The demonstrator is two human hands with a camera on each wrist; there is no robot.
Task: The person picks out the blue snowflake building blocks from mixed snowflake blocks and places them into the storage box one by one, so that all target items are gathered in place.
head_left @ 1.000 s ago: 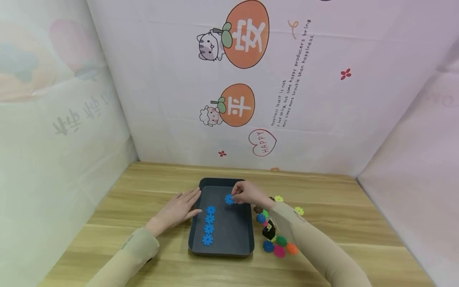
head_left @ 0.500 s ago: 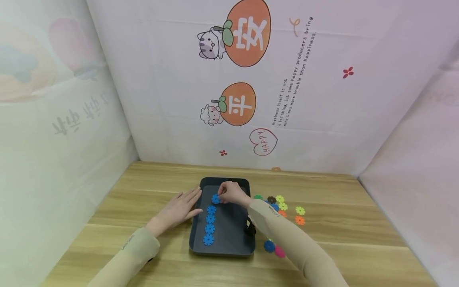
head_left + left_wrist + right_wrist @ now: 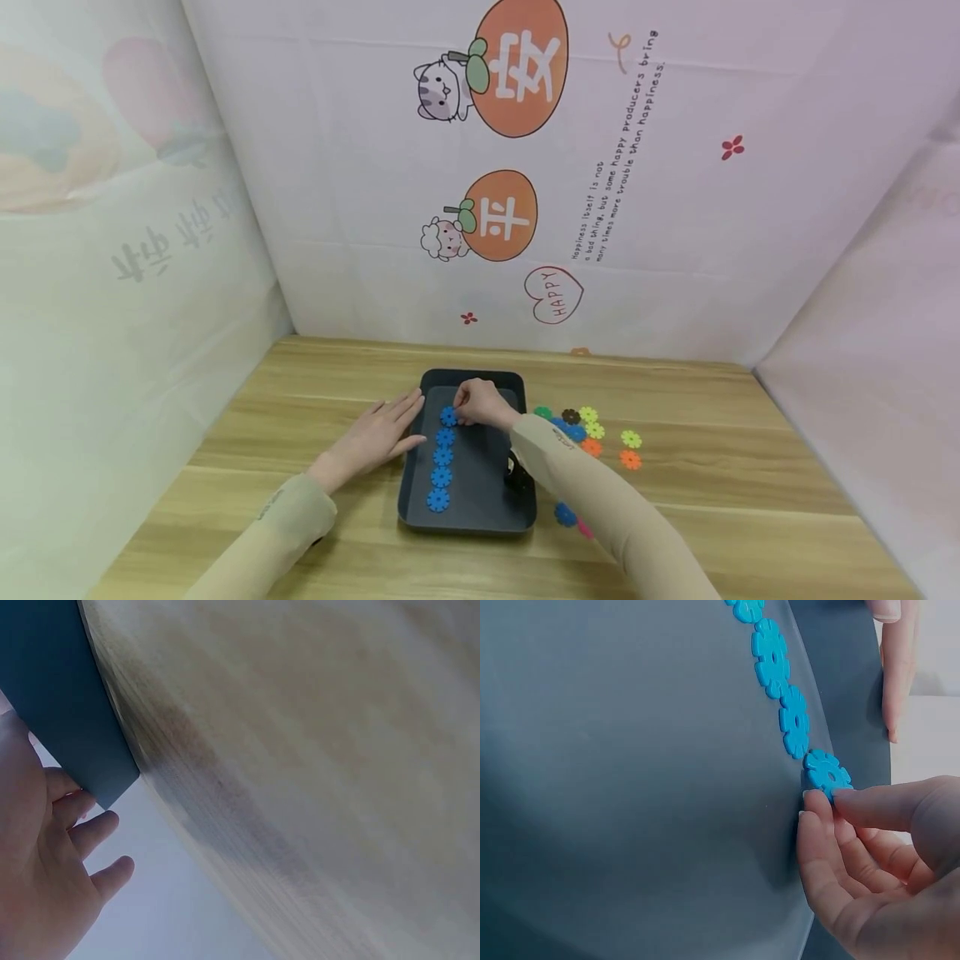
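Observation:
My right hand [image 3: 483, 403] pinches a blue snowflake disc [image 3: 828, 771] between thumb and fingertips, at the far end of a line of blue discs [image 3: 442, 477]. That line runs along the left side of a dark grey tray [image 3: 487, 518]. In the right wrist view the pinched disc sits tilted, close to the last disc [image 3: 795, 722] of the line. My left hand [image 3: 375, 433] lies with fingers extended against the tray's left rim. The left wrist view shows its fingers [image 3: 94, 832] by the tray's outer wall [image 3: 67, 697].
Right of the tray, loose discs in several colours lie on the wooden table [image 3: 712, 467], among them an orange disc [image 3: 631, 459] and a yellow disc [image 3: 632, 438]. A black object [image 3: 516, 475] shows at my right sleeve. A printed cloth wall [image 3: 375, 250] stands behind.
My right hand has moved left across the tray with the blue disc, bringing it to the far end of the line. The left hand has stayed at the rim.

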